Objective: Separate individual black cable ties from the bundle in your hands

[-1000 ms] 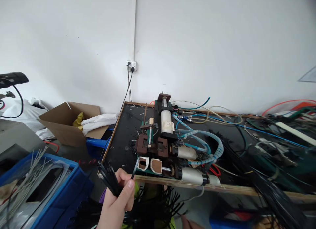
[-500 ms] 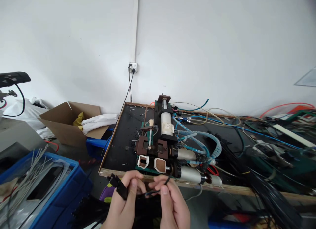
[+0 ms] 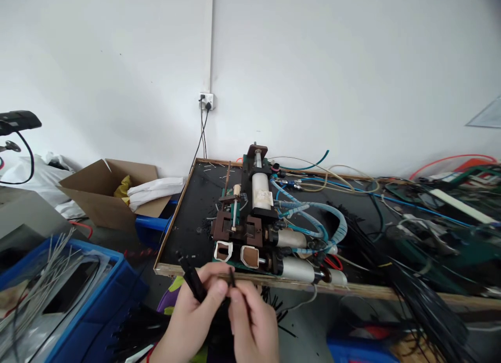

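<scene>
Bundle: sheaf of black strands (image 3: 191,277) clenched in the left hand (image 3: 193,321), poking up and out past the knuckles to the far left. Cable ties or short wires, too blurred to say.
Single strand: one black strand (image 3: 231,276), just right of the bundle, nipped by the right hand (image 3: 252,324), tip pointing away from the body.
Left hand: closed tight round the sheaf, thumb pressed across the top, wrist low.
Right hand: narrow pinch of thumb and forefinger, other fingers curled under, fingertips meeting those of the left.
Handling: probably very light, thin and springy. Smooth surface, apt to slide or fan out of a loose fist. Best gripped low on the sheaf, a lone strand close to its end.
Beyond the fingertips: wooden board edge (image 3: 371,292), then a pneumatic jig (image 3: 256,217) with pale blue hoses.
Left of the left hand: blue crate (image 3: 102,300) of pale wires.
Far right of the right hand: heap of black strands (image 3: 426,305) draped over the board.
</scene>
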Available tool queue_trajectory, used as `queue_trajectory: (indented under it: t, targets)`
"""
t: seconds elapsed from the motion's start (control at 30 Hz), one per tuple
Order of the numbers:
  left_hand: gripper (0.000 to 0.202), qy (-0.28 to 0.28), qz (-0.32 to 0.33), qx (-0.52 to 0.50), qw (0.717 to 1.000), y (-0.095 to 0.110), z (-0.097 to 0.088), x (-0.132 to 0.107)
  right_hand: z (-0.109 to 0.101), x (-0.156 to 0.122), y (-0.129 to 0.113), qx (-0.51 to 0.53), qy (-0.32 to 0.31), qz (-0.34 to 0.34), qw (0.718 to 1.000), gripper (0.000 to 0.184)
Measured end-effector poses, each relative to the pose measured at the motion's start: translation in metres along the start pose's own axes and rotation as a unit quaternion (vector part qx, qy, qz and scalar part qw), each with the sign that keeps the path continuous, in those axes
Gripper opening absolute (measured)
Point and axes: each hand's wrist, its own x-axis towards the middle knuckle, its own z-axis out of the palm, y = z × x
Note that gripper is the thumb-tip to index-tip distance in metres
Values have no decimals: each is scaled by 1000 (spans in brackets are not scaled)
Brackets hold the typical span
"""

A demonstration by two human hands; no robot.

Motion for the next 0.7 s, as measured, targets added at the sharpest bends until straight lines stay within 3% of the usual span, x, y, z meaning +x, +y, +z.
queue_trajectory:
  t: [0.07,0.13,0.27,0.4,0.47,0.57,0.7]
  targets:
    - [23,-12,15,63,998,2,-1,1,2,-1,4,-15,-45,-11,999,36]
    - [25,16,18,103,994,2,-4,3,3,-3,13,-1,-85,9,996,37]
    - [26,72,14,82,994,1,-8,10,7,-7,37,153,-117,101,976,43]
    - [29,83,11,-101,991,-1,-6,13,21,-1,48,416,-79,149,894,41]
    - [22,77,16,-183,980,-1,-6,14,27,5,47,495,-69,164,851,33]
    - [18,77,28,-223,971,2,-7,14,33,13,44,556,-61,196,806,25]
    - [24,98,32,-206,973,7,-8,12,36,16,43,590,-69,220,774,27]
